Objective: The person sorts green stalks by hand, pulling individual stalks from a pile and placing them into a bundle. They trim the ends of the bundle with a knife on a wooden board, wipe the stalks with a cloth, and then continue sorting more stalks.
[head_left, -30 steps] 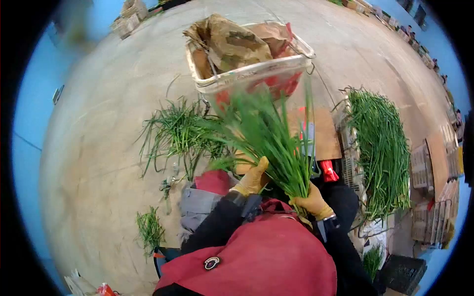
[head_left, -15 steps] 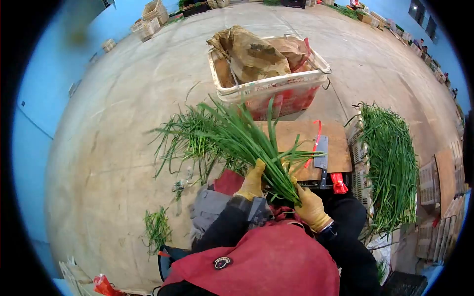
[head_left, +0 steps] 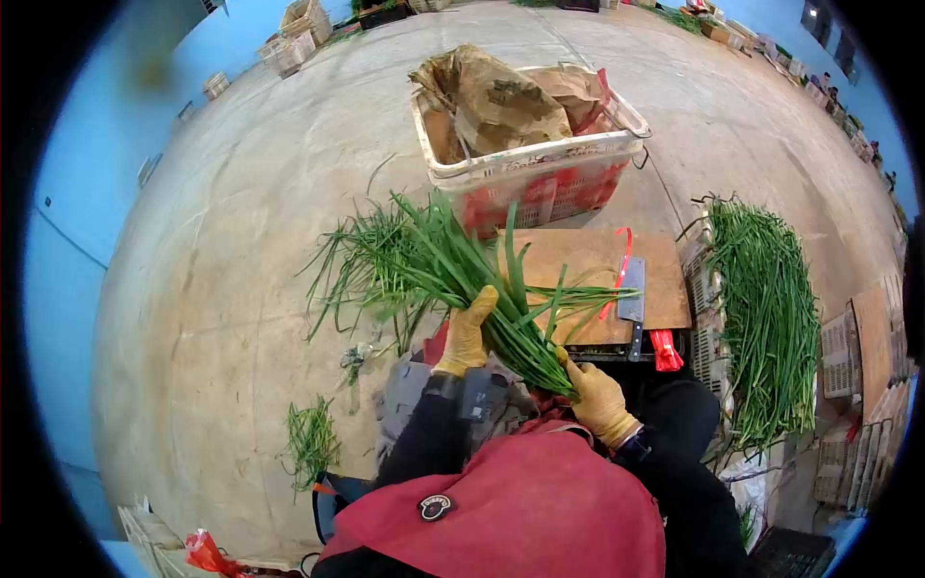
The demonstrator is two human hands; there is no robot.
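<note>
A bunch of green garlic chives (head_left: 511, 337) lies across my lap, its leaves fanning up and to the left. My right hand (head_left: 604, 407), in a yellow glove, is closed round the lower stalk end. Higher on the bunch, my gloved left hand (head_left: 466, 335) grips its left side with the thumb up; its other fingers are partly hidden. Some thin stalks stick out to the right over a wooden board (head_left: 568, 252). On that board lies a cleaver (head_left: 631, 294), handle toward me, beside a red strip (head_left: 624, 260).
A white crate (head_left: 540, 173) holding brown sacking (head_left: 501, 106) stands ahead. To the right, another crate (head_left: 708, 337) is heaped with chives (head_left: 764, 328). Loose chives (head_left: 361, 255) lie on the floor to the left, with a smaller clump (head_left: 310, 443) nearer me. Red plastic (head_left: 665, 350) hangs at the board's front edge.
My left hand has moved up and left along the bunch. The right hand stays at the stalk end, shifted slightly. The leaves have swung a little; the view has tilted slightly.
</note>
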